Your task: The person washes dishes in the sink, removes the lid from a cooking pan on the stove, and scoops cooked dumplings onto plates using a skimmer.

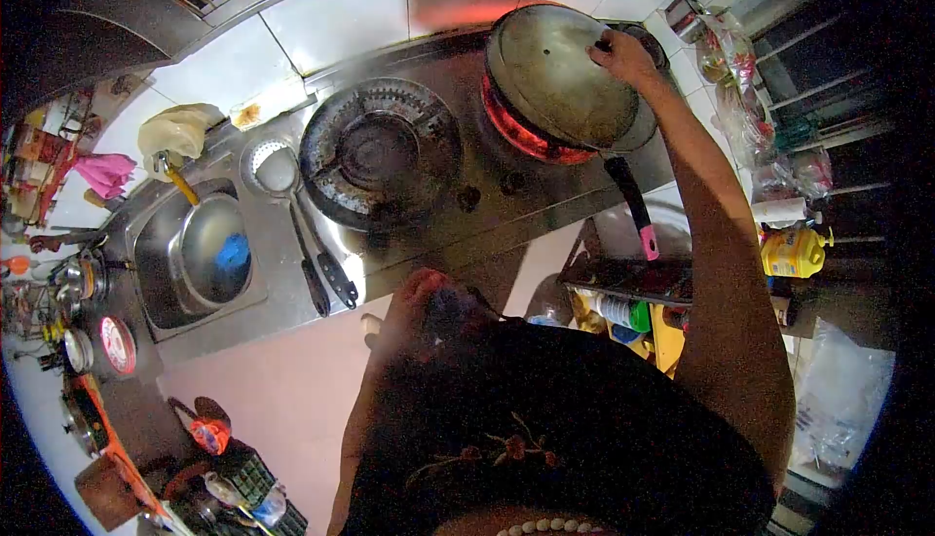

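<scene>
At the upper right, my right hand [626, 57] is closed on the knob of a round, greyish lid [555, 73]. The lid lies over a pan whose black and pink handle [633, 200] points toward me. Red glow shows around the pan's lower left edge on the stove. My left hand [429, 293] is near my body, below the front edge of the counter, blurred and dark; its fingers cannot be made out, nor whether it holds anything.
Left of the pan is an unlit black burner [375, 147]. Two long-handled utensils [310, 234] lie beside it. A sink [146, 263] at the left holds a metal pan [200, 249]. A yellow bottle [794, 253] stands at the right, above shelves with containers.
</scene>
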Action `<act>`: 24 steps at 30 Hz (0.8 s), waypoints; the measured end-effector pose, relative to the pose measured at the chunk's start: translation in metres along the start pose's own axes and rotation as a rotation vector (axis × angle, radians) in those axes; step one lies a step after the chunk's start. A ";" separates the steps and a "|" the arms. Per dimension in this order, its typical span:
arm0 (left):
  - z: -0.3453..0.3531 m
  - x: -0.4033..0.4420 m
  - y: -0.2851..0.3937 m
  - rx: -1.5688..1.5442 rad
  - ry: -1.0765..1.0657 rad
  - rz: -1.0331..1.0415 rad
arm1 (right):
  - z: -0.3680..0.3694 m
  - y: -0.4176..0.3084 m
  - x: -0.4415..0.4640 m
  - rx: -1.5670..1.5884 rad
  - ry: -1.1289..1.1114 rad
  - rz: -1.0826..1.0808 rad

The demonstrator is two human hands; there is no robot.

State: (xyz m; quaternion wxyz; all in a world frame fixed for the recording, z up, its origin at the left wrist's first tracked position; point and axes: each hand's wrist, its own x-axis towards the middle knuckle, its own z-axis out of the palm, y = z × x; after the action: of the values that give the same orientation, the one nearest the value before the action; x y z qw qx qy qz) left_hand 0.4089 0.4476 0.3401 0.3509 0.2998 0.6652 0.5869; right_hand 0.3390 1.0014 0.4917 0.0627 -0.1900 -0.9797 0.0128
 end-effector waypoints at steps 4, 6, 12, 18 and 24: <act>-0.006 -0.007 0.006 0.113 -0.012 -0.058 | -0.021 -0.029 -0.009 -0.049 -0.056 0.024; -0.010 -0.004 0.089 0.436 -0.107 -0.022 | -0.021 -0.031 -0.011 -0.003 -0.050 0.004; -0.019 -0.027 0.055 0.576 0.096 -0.005 | -0.018 -0.021 -0.001 -0.001 -0.078 0.019; -0.009 -0.025 0.077 -0.152 0.190 -0.208 | -0.003 -0.013 0.003 0.011 0.114 -0.072; -0.013 -0.027 0.054 -0.038 0.190 -0.167 | -0.030 -0.001 -0.014 0.248 0.170 0.067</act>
State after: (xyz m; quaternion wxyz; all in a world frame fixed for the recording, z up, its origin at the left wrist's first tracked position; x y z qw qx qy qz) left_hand 0.4136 0.4252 0.3980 0.3395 0.1796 0.7070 0.5938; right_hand 0.3550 0.9957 0.5199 0.1681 -0.2139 -0.9548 0.1196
